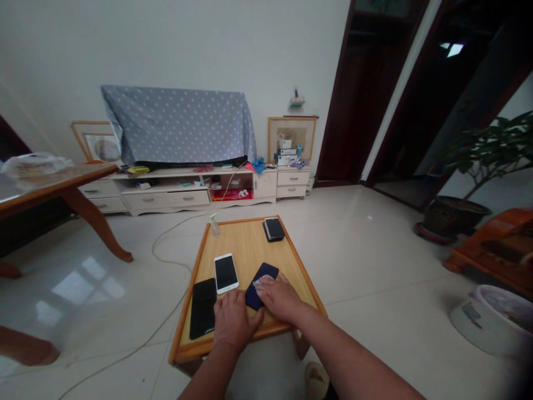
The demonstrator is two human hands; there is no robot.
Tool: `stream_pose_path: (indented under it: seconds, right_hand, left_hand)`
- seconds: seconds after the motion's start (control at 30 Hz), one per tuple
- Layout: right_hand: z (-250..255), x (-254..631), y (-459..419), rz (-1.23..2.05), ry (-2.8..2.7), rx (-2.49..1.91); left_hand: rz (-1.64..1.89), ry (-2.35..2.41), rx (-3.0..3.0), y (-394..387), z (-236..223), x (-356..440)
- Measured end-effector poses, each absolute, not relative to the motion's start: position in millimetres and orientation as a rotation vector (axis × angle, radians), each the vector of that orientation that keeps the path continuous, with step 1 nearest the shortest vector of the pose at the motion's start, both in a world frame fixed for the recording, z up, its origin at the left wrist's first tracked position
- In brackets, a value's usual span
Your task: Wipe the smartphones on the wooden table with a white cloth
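A dark blue smartphone (268,270) lies at a slant near the front of a small wooden table (244,236). My left hand (234,318) is at its lower left corner, with the index finger and thumb on either side of that corner. Under the fingers of my right hand (280,298), a crumpled whitish wipe (261,281) presses on the phone's surface. Left of these lie a white smartphone (226,272) with a dark screen and a larger black tablet-like device (203,307), close to my left fingers.
Stacked phones (273,229) lie at the table's far right corner. At its far left corner stands a small clear pump bottle (214,225). A cable (166,261) runs over the floor on the left. To the right stands a white bucket (491,319).
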State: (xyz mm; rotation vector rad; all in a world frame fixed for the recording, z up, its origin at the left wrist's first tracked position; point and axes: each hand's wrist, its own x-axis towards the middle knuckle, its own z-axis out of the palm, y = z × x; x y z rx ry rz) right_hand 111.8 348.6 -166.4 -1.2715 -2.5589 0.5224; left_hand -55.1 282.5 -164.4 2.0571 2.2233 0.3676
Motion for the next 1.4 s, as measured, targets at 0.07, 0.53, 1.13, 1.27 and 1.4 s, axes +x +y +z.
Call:
stream_pose_path:
  seconds: [0.07,0.53,1.13,1.27,1.4]
  right_hand:
    - [-166.3,118.7,358.9,0.487,-2.462,-1.469]
    - [-161.4,117.3,347.6,0.464,-2.496,-1.365]
    - [-170.4,98.2,349.2,0.478,-2.443,-1.343]
    - [-174.2,84.1,341.5,0.561,-2.554,-1.119]
    - [-179.7,85.4,361.4,0.505,-2.424,-1.367]
  left_hand:
    - [0.38,2.224,2.067,282.0,-163.4,-54.3]
    - [0.411,2.205,2.053,275.6,-159.5,-58.3]
    - [0.375,2.189,2.006,274.3,-150.9,-59.1]
    - [0.359,2.148,2.021,275.3,-150.7,-61.2]
    - [0.384,2.167,2.017,274.5,-151.1,-61.3]
